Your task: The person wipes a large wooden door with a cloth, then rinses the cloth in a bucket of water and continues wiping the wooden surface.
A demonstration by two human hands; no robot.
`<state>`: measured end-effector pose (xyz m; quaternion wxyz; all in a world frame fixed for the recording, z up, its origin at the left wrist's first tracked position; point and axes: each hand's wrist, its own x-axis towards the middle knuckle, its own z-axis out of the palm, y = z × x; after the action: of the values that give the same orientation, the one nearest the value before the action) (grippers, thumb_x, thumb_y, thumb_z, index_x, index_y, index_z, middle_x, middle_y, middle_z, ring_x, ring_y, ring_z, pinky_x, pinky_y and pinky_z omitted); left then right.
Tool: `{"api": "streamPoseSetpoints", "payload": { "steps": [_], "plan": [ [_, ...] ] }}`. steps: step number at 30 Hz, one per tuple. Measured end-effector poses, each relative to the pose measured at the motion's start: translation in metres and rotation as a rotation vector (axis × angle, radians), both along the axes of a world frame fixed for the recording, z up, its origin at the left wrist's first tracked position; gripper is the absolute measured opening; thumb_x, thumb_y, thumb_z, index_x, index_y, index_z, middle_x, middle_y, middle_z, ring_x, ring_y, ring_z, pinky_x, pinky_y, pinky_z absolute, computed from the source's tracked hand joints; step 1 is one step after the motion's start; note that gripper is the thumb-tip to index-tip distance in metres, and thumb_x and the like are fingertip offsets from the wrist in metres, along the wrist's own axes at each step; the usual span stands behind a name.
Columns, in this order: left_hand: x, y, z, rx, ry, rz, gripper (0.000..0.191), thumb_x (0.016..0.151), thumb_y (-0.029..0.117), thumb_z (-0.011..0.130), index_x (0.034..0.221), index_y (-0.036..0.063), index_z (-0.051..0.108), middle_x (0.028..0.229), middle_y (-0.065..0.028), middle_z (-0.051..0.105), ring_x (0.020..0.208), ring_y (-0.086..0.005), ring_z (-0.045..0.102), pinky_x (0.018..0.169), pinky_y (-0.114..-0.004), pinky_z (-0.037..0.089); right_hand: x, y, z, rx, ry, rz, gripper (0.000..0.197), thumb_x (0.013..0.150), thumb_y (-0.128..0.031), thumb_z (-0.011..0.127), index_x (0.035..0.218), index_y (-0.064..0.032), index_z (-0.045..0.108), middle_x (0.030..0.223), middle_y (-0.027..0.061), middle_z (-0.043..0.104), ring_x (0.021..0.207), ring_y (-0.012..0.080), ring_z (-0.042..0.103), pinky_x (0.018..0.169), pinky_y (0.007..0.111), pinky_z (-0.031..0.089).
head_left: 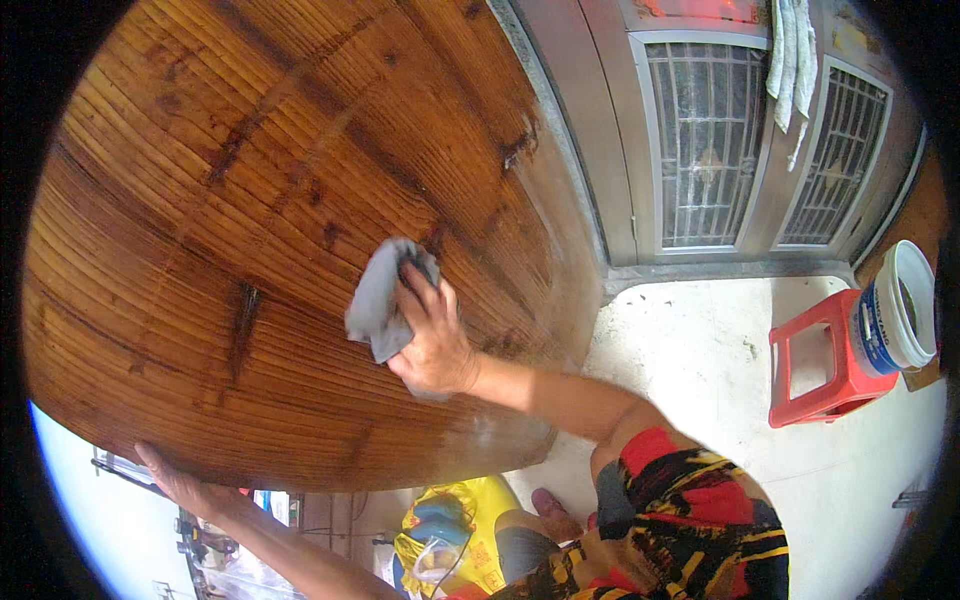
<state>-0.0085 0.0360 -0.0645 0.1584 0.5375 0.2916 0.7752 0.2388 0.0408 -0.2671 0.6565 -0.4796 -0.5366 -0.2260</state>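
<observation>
A large stained wooden panel (247, 225) with strong brown grain and dark patches fills the left and middle of the view. My right hand (435, 349) holds a crumpled grey cloth (375, 300), spread under the fingers against the panel's face. Both are slightly blurred. At the panel's lower left edge is my left hand (176, 480), touching the wood there. Its fingers are partly hidden, so whether they grip the edge is unclear. Toward the right end, the wood turns paler and looks dusty.
A red plastic stool (836, 367) bears a white and blue bucket (881, 330) on the pale floor (675, 337). Metal doors (622, 150) with barred panes stand behind, a white cloth (787, 67) hanging on them. Below the panel lies a yellow bag (487, 525) beside cluttered items.
</observation>
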Motion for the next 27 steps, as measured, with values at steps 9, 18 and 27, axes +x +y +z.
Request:
{"api": "streamPoseSetpoints", "payload": {
  "steps": [9, 18, 27],
  "plan": [
    [0.05, -0.022, 0.002, -0.025, -0.11, 0.139, 0.057, 0.092, 0.038, 0.048, 0.137, 0.0051, 0.036, 0.142, -0.0126, 0.034, 0.127, -0.0299, 0.036, 0.107, -0.045, 0.027, 0.112, 0.075, 0.036, -0.113, 0.067, -0.143, 0.064, 0.088, -0.061, 0.031, 0.104, -0.0071, 0.061, 0.129, 0.015, 0.049, 0.132, 0.0316, 0.029, 0.107, 0.059, 0.004],
    [0.033, 0.006, 0.005, -0.057, -0.092, 0.093, 0.056, 0.092, 0.039, 0.045, 0.138, 0.0084, 0.038, 0.145, -0.0112, 0.031, 0.129, -0.0296, 0.033, 0.108, -0.045, 0.026, 0.247, 0.108, 0.033, -0.368, 0.471, -0.313, 0.085, 0.09, -0.066, 0.013, 0.072, -0.0023, 0.067, 0.09, 0.0243, 0.063, 0.114, 0.0387, 0.048, 0.104, 0.058, 0.017],
    [0.007, 0.015, 0.002, -0.051, -0.073, 0.11, 0.061, 0.091, 0.041, 0.049, 0.14, 0.0074, 0.035, 0.146, -0.0108, 0.03, 0.132, -0.0291, 0.03, 0.11, -0.044, 0.023, 0.116, 0.073, -0.024, 0.103, 0.273, -0.105, 0.074, 0.095, -0.052, 0.026, 0.052, -0.0017, 0.058, 0.07, 0.0244, 0.06, 0.096, 0.0415, 0.054, 0.102, 0.062, 0.019]
  ]
}}
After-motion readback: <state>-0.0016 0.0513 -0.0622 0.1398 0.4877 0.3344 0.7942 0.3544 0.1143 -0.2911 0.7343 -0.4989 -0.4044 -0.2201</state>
